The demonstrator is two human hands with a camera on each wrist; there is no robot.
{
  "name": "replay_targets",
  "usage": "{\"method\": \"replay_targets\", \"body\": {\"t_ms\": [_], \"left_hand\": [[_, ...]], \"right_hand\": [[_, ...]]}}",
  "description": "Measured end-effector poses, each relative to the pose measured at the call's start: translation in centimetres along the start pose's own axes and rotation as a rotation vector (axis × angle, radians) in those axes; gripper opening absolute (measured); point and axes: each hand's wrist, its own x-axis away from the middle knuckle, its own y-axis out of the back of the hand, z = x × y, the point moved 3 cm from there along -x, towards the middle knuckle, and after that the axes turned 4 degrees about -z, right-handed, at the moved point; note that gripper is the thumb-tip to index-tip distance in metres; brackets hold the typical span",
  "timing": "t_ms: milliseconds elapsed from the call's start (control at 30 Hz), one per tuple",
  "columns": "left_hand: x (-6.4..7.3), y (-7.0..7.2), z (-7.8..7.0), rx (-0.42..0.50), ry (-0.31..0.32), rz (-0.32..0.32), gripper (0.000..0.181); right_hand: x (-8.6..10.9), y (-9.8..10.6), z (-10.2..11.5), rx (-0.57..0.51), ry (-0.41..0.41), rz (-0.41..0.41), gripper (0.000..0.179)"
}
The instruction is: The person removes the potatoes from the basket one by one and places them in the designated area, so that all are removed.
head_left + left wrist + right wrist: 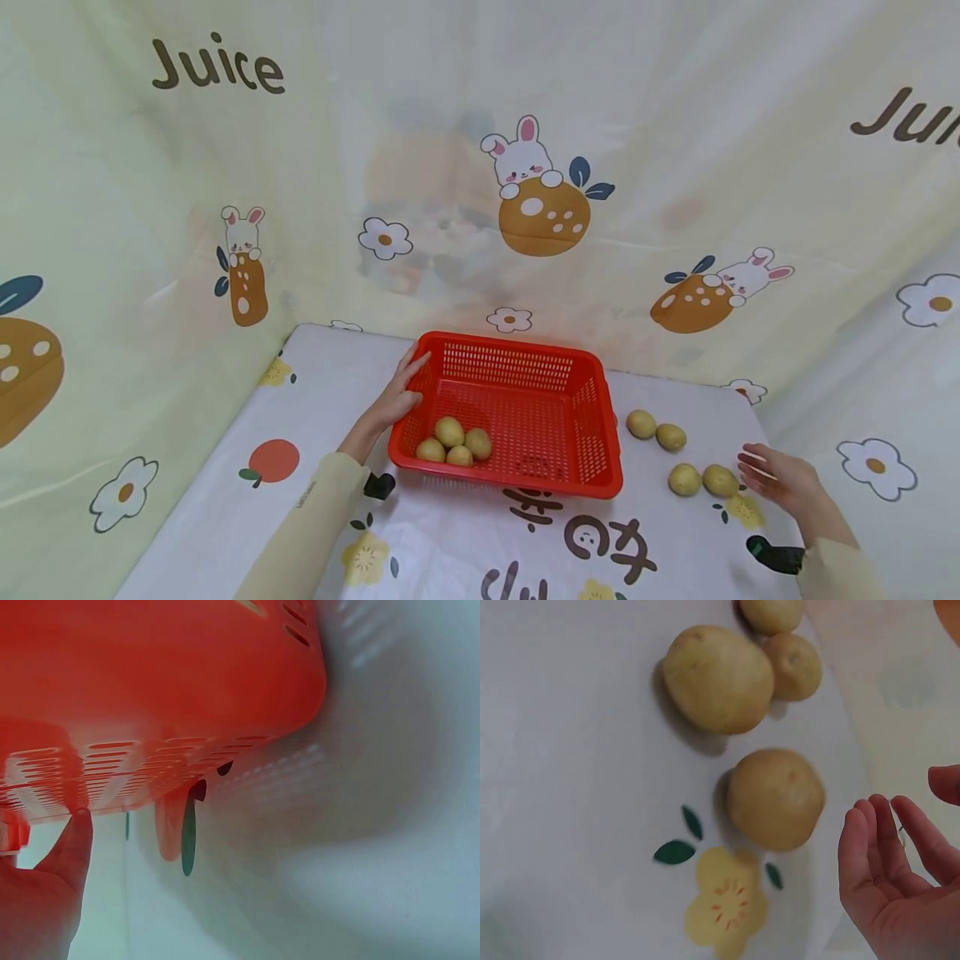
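A red plastic basket (498, 483) with slotted walls stands on the table. Several potatoes (450, 432) lie together in its near left corner. My left hand (397, 400) holds the basket's left rim; in the left wrist view one digit (71, 851) rests against the slotted wall, while the other fingers are mostly hidden. To the right of the basket, two potatoes (656, 430) sit farther back and two (702, 480) nearer. Just right of the nearest potato (776, 799), my right hand (782, 479) hovers with loosely bent fingers and nothing in them.
A white printed cloth (277, 517) covers the table. Pale printed sheets (442, 283) hang behind it and along both sides. Dark straps show at both wrists.
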Motion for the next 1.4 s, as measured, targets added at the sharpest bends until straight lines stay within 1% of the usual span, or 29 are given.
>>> {"method": "replay_targets", "body": {"t_ms": [67,133,200,300,367,433,467,500,667,700,800,900,1000,1067,1267,1400], "left_hand": [[0.0,0.0,0.0,-0.014,0.003,-0.004,0.08],[0.0,0.0,0.0,-0.019,0.008,-0.007,0.08],[-0.1,0.0,0.1,-0.02,0.007,-0.01,0.08],[-0.1,0.0,0.2,-0.006,0.006,-0.003,0.08],[-0.2,0.0,0.2,0.008,0.0,0.009,0.08],[-0.2,0.0,0.0,0.02,0.001,0.025,0.08],[0.0,0.1,-0.4,0.019,0.002,0.034,0.08],[0.1,0.2,-0.8,0.021,0.004,0.046,0.08],[1.0,0.6,-3.1,0.018,0.007,0.074,0.079],[1.1,0.7,-3.2,0.02,0.009,0.076,0.079],[1.2,0.7,-3.4,0.023,0.013,0.078,0.078],[1.2,0.7,-3.5,0.02,0.018,0.08,0.078],[1.3,0.7,-3.7,0.015,0.02,0.078,0.078],[1.3,0.8,-3.8,0.014,0.021,0.073,0.078],[1.2,0.7,-3.8,0.012,0.017,0.071,0.078],[1.3,0.7,-3.6,0.009,0.011,0.075,0.078]], "right_hand": [[0.3,-0.7,0.6,0.003,0.014,0.029,0.06],[0.6,-1.8,1.2,-0.009,0.029,0.089,0.062],[0.8,-3.1,1.8,-0.039,0.036,0.17,0.054],[1.3,-5.3,2.8,-0.075,0.054,0.3,0.034],[1.6,-6.8,3.5,-0.084,0.059,0.359,0.021],[1.9,-8.1,4.1,-0.069,0.07,0.396,0.019],[2.0,-8.8,4.4,-0.06,0.075,0.403,0.018],[2.1,-9.4,4.7,-0.049,0.079,0.406,0.022],[2.6,-12.0,5.6,0.02,0.121,0.417,0.055],[2.7,-12.5,5.7,0.027,0.126,0.421,0.061],[3.0,-14.3,5.9,0.055,0.136,0.438,0.064],[3.4,-16.6,6.1,0.108,0.152,0.454,0.072],[3.7,-19.1,6.3,0.165,0.167,0.461,0.074],[3.7,-20.7,6.3,0.192,0.176,0.465,0.072],[3.7,-24.6,5.8,0.261,0.197,0.458,0.06],[3.9,-27.0,5.0,0.288,0.185,0.476,0.053]]}}
